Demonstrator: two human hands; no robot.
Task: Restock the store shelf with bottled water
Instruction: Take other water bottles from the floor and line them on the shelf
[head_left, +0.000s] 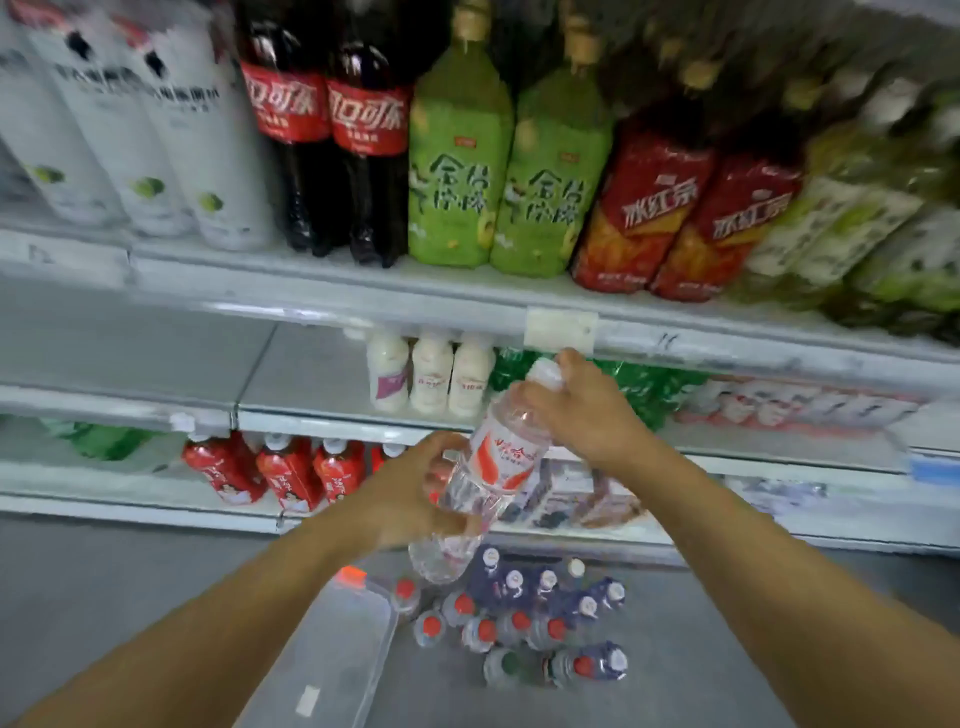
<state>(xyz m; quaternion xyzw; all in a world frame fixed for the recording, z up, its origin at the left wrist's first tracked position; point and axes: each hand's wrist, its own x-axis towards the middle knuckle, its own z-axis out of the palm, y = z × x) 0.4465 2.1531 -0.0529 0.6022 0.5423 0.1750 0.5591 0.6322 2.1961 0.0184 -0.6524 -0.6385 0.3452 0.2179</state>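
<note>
In front of the shelves, my right hand grips the neck, just under the white cap, of a clear water bottle with a red and white label. The bottle tilts up to the right. My left hand is closed around the lower part of this bottle and around a second clear water bottle, whose base hangs below my fingers. Both hands are level with the middle shelf, whose left part is bare grey board. More water bottles with red or white caps stand grouped on the floor below.
The top shelf holds big cola, green tea and red tea bottles. Three white drink bottles and green bottles stand on the middle shelf. Small red bottles fill the low shelf. A clear plastic bin lies on the grey floor.
</note>
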